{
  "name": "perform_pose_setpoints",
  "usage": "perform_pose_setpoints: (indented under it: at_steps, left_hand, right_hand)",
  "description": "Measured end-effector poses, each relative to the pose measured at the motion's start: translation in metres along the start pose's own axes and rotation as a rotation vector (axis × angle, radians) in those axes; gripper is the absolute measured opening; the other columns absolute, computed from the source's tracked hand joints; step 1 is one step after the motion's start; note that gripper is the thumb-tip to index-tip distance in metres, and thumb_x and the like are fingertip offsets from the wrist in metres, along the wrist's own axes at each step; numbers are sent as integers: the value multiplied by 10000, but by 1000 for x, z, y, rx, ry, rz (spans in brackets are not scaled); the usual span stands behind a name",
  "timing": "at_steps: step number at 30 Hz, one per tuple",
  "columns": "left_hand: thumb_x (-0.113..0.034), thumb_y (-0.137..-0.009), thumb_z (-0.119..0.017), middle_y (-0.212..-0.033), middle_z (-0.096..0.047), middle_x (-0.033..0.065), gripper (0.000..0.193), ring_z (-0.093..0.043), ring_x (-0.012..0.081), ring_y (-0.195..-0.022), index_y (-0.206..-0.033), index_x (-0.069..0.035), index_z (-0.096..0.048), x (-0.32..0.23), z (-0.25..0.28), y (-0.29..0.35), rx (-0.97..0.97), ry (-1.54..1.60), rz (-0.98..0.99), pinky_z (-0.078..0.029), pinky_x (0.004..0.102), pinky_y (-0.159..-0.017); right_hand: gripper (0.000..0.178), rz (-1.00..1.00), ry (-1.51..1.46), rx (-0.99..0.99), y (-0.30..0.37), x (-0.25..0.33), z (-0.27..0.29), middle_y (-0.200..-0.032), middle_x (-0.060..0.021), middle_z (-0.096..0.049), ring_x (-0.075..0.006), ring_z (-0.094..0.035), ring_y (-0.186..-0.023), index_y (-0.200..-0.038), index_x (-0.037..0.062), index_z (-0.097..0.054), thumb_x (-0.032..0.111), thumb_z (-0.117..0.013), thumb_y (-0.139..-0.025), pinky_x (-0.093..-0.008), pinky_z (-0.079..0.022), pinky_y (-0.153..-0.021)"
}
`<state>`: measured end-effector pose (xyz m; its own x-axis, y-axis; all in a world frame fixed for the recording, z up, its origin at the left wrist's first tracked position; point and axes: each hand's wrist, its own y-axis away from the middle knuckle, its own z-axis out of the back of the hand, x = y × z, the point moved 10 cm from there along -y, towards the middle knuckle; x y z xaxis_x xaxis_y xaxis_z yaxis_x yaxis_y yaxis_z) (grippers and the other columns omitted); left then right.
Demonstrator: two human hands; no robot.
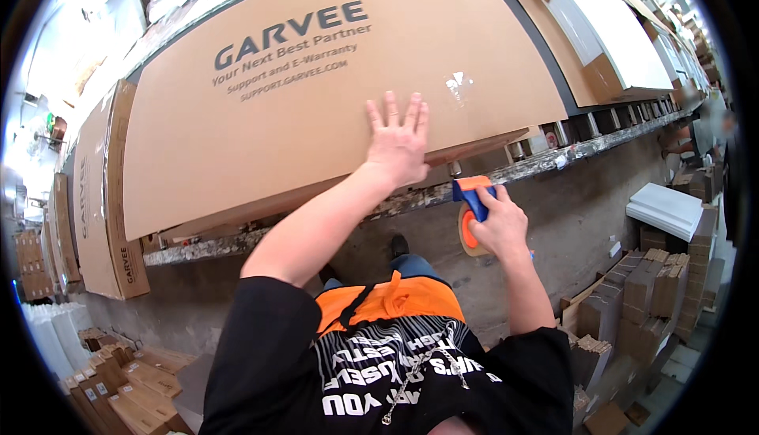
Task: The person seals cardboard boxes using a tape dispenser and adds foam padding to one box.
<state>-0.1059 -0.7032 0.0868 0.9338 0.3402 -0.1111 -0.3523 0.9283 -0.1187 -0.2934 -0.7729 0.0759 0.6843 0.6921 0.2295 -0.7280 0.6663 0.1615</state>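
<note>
A large flat cardboard box [277,142] lies on the roller conveyor before me, with dark print on its top. My left hand [398,142] rests flat on the box near its front edge, fingers spread. A short piece of clear tape [457,91] shines on the cardboard to the right of that hand. Beyond the front edge of the conveyor, my right hand [501,221] grips a blue and orange tape dispenser [473,190]. The tape roll [470,229] with its orange hub hangs partly behind the fingers.
The conveyor's worn metal rail [553,162] runs along the box's front. An open carton with white panels [613,32] sits farther right on the line. Another sealed box [111,190] stands at the left. Stacked cardboard [632,300] and white panels [664,209] are at the right.
</note>
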Motion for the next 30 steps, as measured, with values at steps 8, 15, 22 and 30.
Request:
perform_pose_setpoints:
  at_steps: [8,15,22,30]
  left_hand:
    - [-270,-675,-719,-1436,-407,355,866,-469,599,-1220,-1415,69,-424,168,27,212,184,-328,-236,-427,623,-1016]
    - [-206,-677,-647,-1355,-572,213,652,-556,537,-1169,-1292,6,-597,162,30,224,-215,-148,-343,-468,590,-994]
    - [-296,-655,-718,-1398,-559,144,685,-533,488,-1232,-1296,-74,-622,173,22,228,-214,-28,-282,-413,577,-1062]
    - [-244,-716,-641,-1375,-566,198,618,-537,521,-1218,-1285,-4,-612,179,24,241,-227,24,-278,-388,605,-1071]
  right_hand:
    - [579,79,-425,-290,51,80,54,-1218,-173,-621,-349,-663,-995,-1197,33,-666,129,-663,-626,-368,-529,-842]
    - [378,406,-95,-369,-43,319,99,-1027,-157,-682,-359,-677,-888,-1081,113,-726,208,-639,-726,-441,-546,-774]
    - [321,153,271,376,-68,334,6,-687,-152,-693,-306,-705,-679,-855,89,-774,277,-720,-600,-403,-570,-626]
    - [300,148,409,374,13,314,-95,-890,-195,-715,-316,-720,-872,-871,63,-756,240,-673,-643,-405,-571,-821]
